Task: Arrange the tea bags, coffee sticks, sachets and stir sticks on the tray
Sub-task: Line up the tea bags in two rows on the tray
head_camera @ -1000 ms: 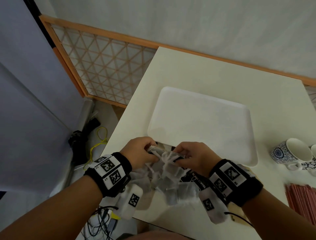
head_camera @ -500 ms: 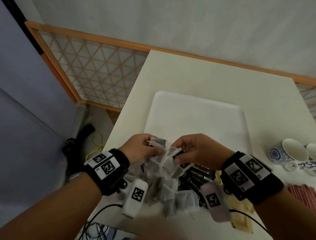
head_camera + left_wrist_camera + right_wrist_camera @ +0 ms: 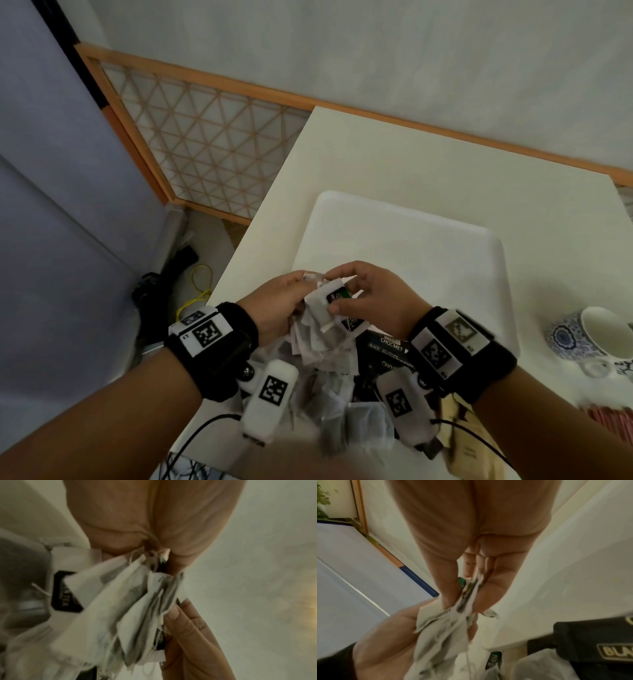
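A bunch of white tea bags (image 3: pixel 322 329) with black-and-green tags hangs between both hands, just above the near left corner of the white tray (image 3: pixel 404 246). My left hand (image 3: pixel 284 301) grips the bunch (image 3: pixel 137 601) from the left. My right hand (image 3: pixel 359 294) pinches the tags (image 3: pixel 467 596) between thumb and fingers. More tea bags (image 3: pixel 346 421) lie on the table under the wrists. Black coffee sticks (image 3: pixel 387 349) lie below my right hand, tan sachets (image 3: pixel 462 435) beneath the right wrist, and reddish stir sticks (image 3: pixel 613 418) at the right edge.
The white table (image 3: pixel 394 161) ends at the left, with floor, cables and a lattice screen (image 3: pixel 205 144) beyond. Blue-patterned cups (image 3: pixel 589 335) stand to the right of the tray. Nothing lies on the tray's surface.
Both hands have lifted the bunch of tea bags off the pile and moved it forward over the tray's near edge. The head view has shifted as well.
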